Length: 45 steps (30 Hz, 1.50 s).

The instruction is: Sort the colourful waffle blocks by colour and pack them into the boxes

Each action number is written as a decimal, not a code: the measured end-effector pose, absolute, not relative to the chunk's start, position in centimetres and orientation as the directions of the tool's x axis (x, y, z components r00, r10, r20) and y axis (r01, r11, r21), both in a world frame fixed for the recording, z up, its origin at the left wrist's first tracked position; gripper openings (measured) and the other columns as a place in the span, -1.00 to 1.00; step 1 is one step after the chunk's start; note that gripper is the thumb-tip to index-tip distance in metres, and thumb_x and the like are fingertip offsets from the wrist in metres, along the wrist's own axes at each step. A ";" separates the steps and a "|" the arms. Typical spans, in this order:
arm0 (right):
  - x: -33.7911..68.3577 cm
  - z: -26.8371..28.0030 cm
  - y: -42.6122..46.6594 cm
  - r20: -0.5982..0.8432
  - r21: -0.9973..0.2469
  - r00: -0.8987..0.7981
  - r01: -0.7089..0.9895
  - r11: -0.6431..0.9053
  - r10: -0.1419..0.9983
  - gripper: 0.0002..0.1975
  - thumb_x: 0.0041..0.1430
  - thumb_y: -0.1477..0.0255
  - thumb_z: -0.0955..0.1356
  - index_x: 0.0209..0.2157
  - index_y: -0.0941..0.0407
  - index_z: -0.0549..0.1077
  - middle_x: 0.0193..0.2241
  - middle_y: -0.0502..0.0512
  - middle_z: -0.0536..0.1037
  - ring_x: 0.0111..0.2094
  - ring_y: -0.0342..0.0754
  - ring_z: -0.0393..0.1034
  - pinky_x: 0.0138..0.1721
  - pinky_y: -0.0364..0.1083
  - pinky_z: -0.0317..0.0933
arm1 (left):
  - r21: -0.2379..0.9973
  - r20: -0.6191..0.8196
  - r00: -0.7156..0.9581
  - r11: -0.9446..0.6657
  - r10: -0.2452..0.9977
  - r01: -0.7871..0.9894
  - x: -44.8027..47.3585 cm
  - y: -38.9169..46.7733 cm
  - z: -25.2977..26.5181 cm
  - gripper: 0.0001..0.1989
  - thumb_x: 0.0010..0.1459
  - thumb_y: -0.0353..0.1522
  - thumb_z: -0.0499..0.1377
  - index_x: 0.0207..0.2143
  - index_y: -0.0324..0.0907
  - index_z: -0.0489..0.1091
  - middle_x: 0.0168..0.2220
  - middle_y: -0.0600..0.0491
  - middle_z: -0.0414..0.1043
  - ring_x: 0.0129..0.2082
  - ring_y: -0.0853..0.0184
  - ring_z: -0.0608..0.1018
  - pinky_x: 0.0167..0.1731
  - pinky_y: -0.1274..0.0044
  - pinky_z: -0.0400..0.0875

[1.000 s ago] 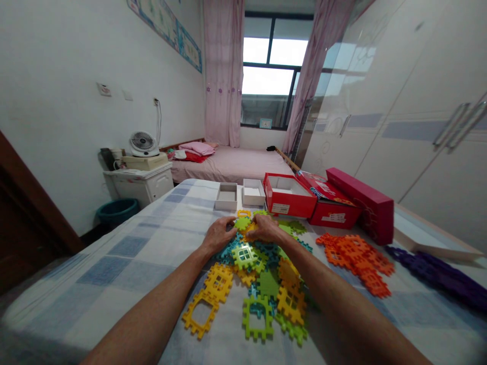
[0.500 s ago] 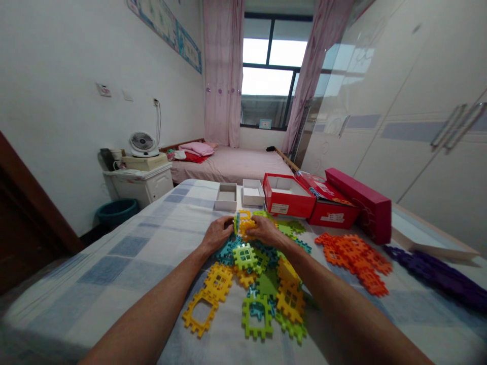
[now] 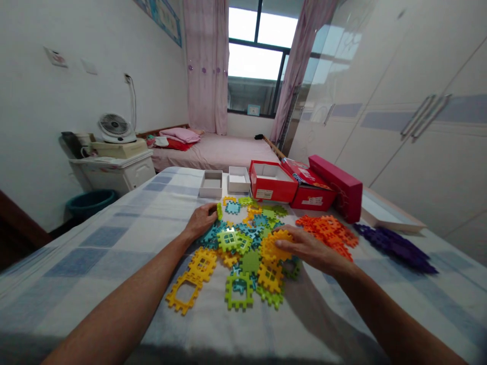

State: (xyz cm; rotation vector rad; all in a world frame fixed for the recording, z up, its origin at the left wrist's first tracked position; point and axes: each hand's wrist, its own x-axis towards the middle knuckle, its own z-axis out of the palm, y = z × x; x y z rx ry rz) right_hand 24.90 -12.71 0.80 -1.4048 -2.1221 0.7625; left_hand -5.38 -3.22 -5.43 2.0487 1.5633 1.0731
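My left hand (image 3: 201,221) is closed at the left edge of a heap of interlocking plastic building tiles, pinching a light green tile (image 3: 219,211) seen nearly edge-on. On the right of the heap, my right hand (image 3: 310,247) grips a yellow tile (image 3: 272,247), thumb across its near face and fingers behind. Below it lies another yellow tile (image 3: 270,276) with a window pattern. Green window tiles (image 3: 228,239) and teal tiles (image 3: 210,236) fill the middle. Two joined yellow tiles (image 3: 202,264) and a green frame tile (image 3: 228,294) lie nearest me.
Orange tiles (image 3: 327,230) and a stack of purple tiles (image 3: 395,248) lie to the right. Along the back stand a grey-white box (image 3: 211,191), a white box (image 3: 239,185), red boxes (image 3: 274,191) and a long pink box (image 3: 340,190). A checked cloth (image 3: 114,253) covers the table.
My hands have moved apart. The right one has come back and right from the far pieces to a yellow tile; the left keeps a green tile. The view has shifted right.
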 end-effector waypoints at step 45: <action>31.3 -2.3 -18.2 0.128 -0.959 0.192 0.276 0.071 0.973 -0.58 0.11 0.09 0.31 -0.15 0.12 0.42 -0.24 0.10 0.55 -0.28 -0.04 0.43 -0.25 -0.08 0.31 | 0.629 0.269 0.150 -0.292 0.951 0.721 -6.5 -2.5 -5.9 -0.47 -0.05 -0.12 0.01 -0.10 -0.21 0.46 -0.12 -0.03 0.54 -0.19 0.15 0.53 -0.20 0.47 0.39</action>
